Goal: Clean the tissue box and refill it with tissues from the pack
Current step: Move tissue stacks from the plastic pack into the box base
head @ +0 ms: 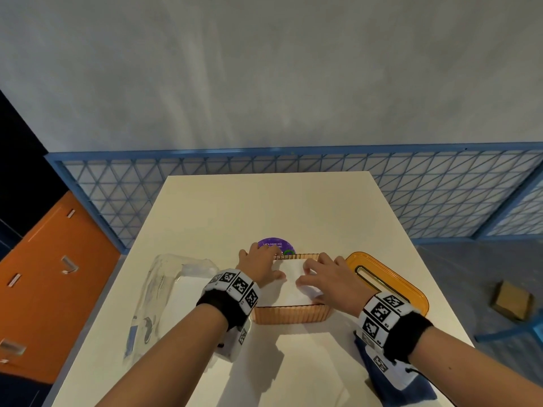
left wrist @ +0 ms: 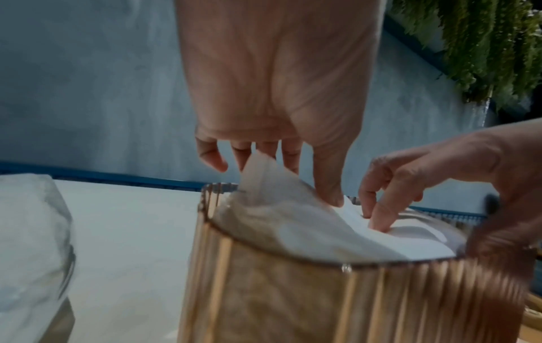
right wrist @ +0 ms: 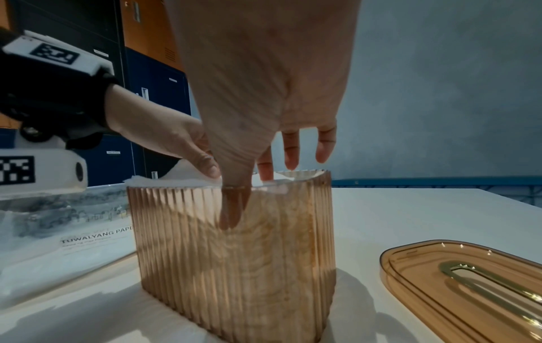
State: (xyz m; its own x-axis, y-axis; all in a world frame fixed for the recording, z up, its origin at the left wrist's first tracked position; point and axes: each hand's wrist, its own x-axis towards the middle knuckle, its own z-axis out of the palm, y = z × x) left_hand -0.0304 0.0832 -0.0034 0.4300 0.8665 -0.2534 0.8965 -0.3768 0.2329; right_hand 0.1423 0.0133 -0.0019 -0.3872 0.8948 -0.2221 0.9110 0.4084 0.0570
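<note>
An amber ribbed tissue box [head: 289, 314] stands open-topped on the white table [head: 264, 207], with a stack of white tissues [head: 293, 286] inside. My left hand [head: 261, 265] presses on the stack's left side, fingers reaching the far rim. My right hand [head: 326, 277] pushes on the right side. In the left wrist view the tissues [left wrist: 293, 225] bulge above the box [left wrist: 322, 301] under my left hand [left wrist: 278, 183], and my right hand [left wrist: 410, 192] pokes in. The right wrist view shows my right hand [right wrist: 264, 167] with its thumb down inside the box [right wrist: 234, 266].
The amber lid [head: 390, 280] with a slot lies right of the box. A clear plastic tissue pack [head: 164, 289] lies to the left. A blue cloth [head: 390, 374] sits under my right wrist. A purple sticker [head: 276, 245] is behind the box. A blue mesh fence [head: 411, 195] borders the table.
</note>
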